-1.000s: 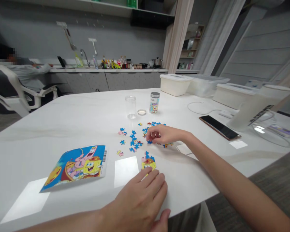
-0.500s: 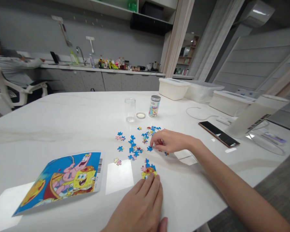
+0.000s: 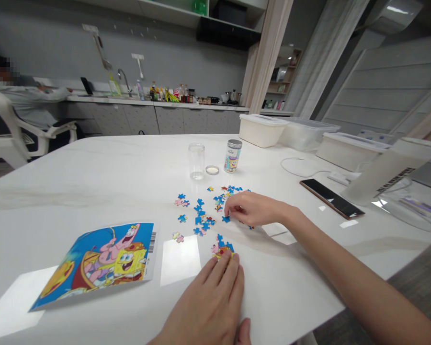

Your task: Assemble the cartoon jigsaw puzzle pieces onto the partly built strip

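My left hand [image 3: 211, 290] lies flat, fingers stretched out, with its fingertips on a joined puzzle section [image 3: 222, 248] showing blue, pink, red and yellow. Beyond it, my right hand [image 3: 255, 207] has its fingers curled in a pinch at a blue puzzle piece [image 3: 225, 219] on the table. Its palm hides some pieces below. Loose, mostly blue pieces [image 3: 198, 220] are scattered left of and behind my right hand. At the left rests a creased cartoon picture sheet [image 3: 104, 263] with matching colours.
An open clear jar [image 3: 197, 162], a round lid [image 3: 212, 170] and a cartoon-printed can [image 3: 232, 156] stand behind the pieces. To the right are a phone [image 3: 330, 198], a white cylinder [image 3: 391, 172], cables and storage boxes [image 3: 262, 132]. A person [image 3: 32, 103] sits far left.
The whole view has shifted slightly, moving table items a little to the right in the picture. Both hands keep nearly the same places relative to the pieces.
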The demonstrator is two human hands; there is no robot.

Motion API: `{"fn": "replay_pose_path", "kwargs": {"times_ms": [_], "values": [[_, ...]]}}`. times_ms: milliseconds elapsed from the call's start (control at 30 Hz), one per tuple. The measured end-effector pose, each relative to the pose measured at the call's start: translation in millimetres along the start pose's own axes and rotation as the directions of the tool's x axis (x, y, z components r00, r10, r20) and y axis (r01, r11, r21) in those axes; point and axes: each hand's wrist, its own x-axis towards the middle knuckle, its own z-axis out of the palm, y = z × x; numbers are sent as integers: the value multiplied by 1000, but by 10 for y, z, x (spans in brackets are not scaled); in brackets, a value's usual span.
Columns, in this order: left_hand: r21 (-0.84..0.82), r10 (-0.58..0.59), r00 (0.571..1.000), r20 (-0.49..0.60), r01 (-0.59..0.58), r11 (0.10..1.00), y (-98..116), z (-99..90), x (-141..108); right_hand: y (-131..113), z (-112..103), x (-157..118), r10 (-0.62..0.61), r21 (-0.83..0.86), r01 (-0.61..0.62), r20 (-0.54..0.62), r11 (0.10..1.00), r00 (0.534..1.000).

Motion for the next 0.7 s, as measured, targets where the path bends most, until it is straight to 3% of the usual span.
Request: {"fn": "replay_pose_path", "kwargs": {"times_ms": [100,200,367,567,700], "values": [[4,5,1000,21,-5,1000,13,4,-6,7,98,64,-10,-61,1,-154,998,988],[14,-12,1000,-27,12,1000,32,36,-13,-21,237,152,-71,-126,40,-254,991,965],[21,-33,997,-68,34,999,48,67,-14,-80,373,254,-92,-174,60,-184,983,979],[6,-38,998,-40,39,999,57,49,-3,-91,306,260,-41,-200,-7,-237,980,971],[6,-50,998,-46,50,999,73,47,2,-108,354,299,-68,-158,30,-241,987,968]]}}
